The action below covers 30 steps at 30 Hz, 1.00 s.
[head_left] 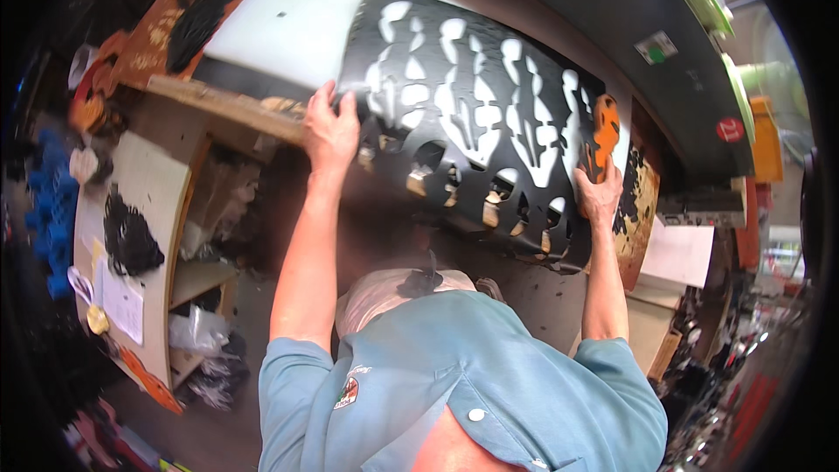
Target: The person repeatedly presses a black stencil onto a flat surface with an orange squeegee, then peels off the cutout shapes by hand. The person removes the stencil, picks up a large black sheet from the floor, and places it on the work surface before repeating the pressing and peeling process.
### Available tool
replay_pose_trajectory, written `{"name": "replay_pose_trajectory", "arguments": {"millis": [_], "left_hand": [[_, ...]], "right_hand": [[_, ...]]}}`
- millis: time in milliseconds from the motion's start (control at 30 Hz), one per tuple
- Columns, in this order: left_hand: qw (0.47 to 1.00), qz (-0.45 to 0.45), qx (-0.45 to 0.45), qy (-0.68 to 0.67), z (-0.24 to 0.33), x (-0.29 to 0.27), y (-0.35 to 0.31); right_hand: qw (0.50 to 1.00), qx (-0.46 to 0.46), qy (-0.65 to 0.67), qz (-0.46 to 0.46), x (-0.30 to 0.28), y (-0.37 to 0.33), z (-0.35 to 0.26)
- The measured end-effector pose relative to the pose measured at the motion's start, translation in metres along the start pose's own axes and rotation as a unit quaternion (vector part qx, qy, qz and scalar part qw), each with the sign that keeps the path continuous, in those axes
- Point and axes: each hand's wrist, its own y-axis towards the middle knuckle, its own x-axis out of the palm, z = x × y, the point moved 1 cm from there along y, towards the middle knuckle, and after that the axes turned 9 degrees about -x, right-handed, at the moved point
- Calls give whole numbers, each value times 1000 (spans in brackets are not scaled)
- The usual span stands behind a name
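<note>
A large black sheet with rows of cut-out holes lies over the white work surface, its near part hanging down over the front edge. White shows through the upper holes. My left hand is at the sheet's left edge, thumb and fingers closing on it. At the right edge, my right hand closes around the lower end of an orange, long curved piece with dark gaps, which looks like a cutting die. Whether these fingers also grip the sheet I cannot tell.
A dark machine beam spans the far side above the surface. Black scraps lie on a worn brown board at far left, more on a lower left bench. A white open box stands at right. Shelves hold plastic bags.
</note>
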Motion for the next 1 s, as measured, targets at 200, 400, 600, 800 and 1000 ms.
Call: {"name": "replay_pose_trajectory", "arguments": {"millis": [200, 400, 600, 800, 1000], "left_hand": [[998, -26, -31, -53, -22, -12, 20], [990, -64, -103, -75, -42, -85, 21], [992, -37, -78, 96, -30, -87, 24], [983, -89, -47, 156, 0, -50, 97], [984, -137, -101, 60, 1, 6, 178]], "right_hand": [[985, 56, 157, -44, -43, 11, 10], [987, 57, 144, -30, -66, 15, 69], [996, 48, 67, -44, -50, 2, 95], [998, 26, 1, -50, -61, 13, 75], [996, -11, 82, 32, -23, 84, -15]]}}
